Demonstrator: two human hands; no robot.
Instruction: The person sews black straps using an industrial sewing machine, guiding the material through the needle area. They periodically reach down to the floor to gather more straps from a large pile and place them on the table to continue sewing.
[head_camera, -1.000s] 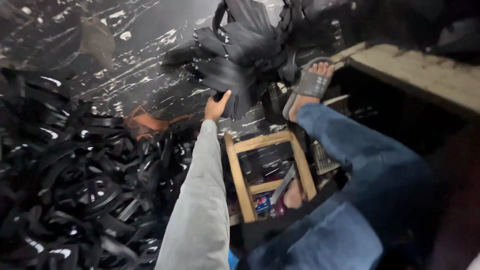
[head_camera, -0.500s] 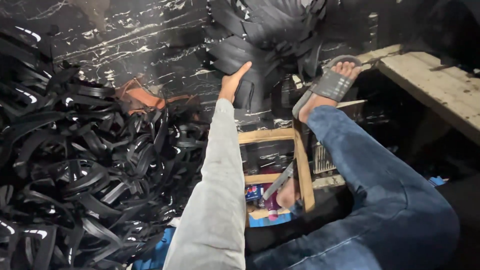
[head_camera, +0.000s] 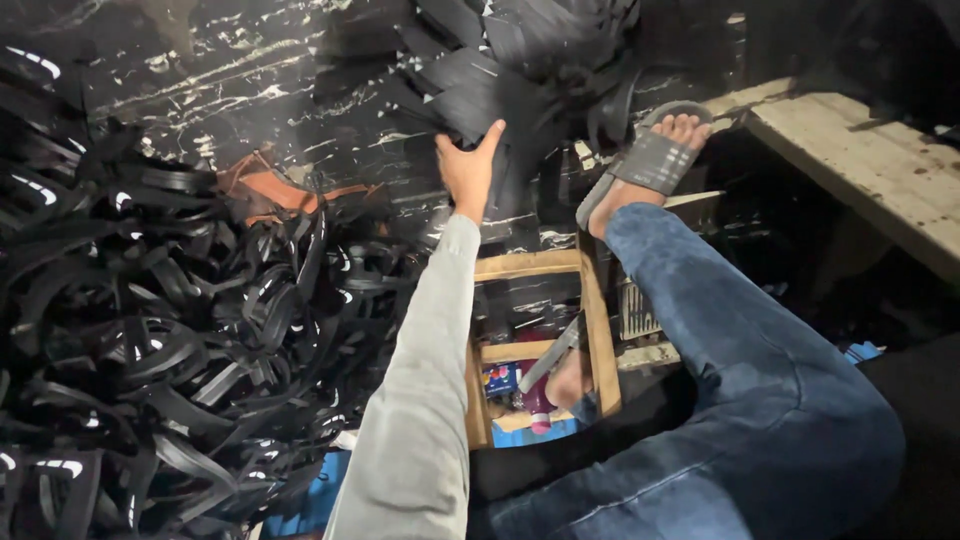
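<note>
I see a wooden stool frame (head_camera: 590, 330) nearest, on the dark marbled floor (head_camera: 200, 60). Black straps (head_camera: 150, 340) heap along the floor's left edge. Farther off, my left hand (head_camera: 468, 168) grasps a black strap bundle (head_camera: 500, 80); my right hand is out of sight. A plank bench (head_camera: 860, 160) lines the right edge.

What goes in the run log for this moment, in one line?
left hand: grip on black straps bundle | right hand: unseen | strap pile left | wooden frame below

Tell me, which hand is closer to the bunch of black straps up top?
The left hand: it touches the bunch of black straps. The right hand isn't in view.
</note>
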